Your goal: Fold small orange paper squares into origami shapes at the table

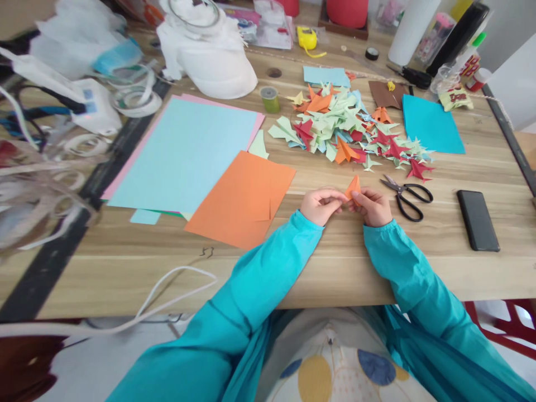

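Between my two hands is a small folded piece of orange paper [354, 186], its pointed tip facing up and away from me. My left hand [321, 205] pinches its left lower edge with the fingertips. My right hand [372, 206] grips the right side, thumb laid over the paper. Just right of that hand lie black-handled scissors [407, 195], blades slightly apart. Beyond the hands is a heap of folded paper pieces [335, 120] in green, orange, red and blue. Orange paper sheets [238, 204] lie left of my left hand.
Light blue sheets [188, 151] lie at the left, over pink paper. A phone [478, 220] rests at the right, with bright blue paper [431, 124] behind it. Farther back stand a green spool [269, 100] and a yellow tape measure [307, 38]. A white cable [180, 269] crosses the front edge.
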`<state>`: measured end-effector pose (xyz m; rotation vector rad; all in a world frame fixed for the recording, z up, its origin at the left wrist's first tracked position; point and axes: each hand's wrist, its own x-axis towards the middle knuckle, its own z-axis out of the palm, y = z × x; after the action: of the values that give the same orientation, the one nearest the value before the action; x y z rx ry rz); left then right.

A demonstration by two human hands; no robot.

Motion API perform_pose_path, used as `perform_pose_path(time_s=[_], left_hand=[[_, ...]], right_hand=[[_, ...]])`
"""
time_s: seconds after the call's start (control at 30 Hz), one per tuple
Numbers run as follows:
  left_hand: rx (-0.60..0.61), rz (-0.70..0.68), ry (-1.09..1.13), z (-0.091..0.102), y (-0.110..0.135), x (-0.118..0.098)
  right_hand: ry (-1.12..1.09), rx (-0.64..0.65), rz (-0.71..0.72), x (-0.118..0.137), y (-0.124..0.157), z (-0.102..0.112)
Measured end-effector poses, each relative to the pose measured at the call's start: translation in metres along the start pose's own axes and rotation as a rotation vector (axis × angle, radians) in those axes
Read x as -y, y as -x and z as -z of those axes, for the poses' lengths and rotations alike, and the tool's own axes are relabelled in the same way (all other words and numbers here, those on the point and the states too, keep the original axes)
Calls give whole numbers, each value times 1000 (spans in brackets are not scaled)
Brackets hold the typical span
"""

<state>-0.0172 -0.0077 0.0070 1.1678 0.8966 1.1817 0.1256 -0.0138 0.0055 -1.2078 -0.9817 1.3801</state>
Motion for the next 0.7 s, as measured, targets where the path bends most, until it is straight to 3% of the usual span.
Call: perform_pose_path(time_s=[0.23,0.7], left_hand=[[46,-11,-11,0,3,-8],[-39,39,5,0,-1,3]], right_hand=[[20,30,27,-2,-1,1],[94,33,81,0,0,0]])
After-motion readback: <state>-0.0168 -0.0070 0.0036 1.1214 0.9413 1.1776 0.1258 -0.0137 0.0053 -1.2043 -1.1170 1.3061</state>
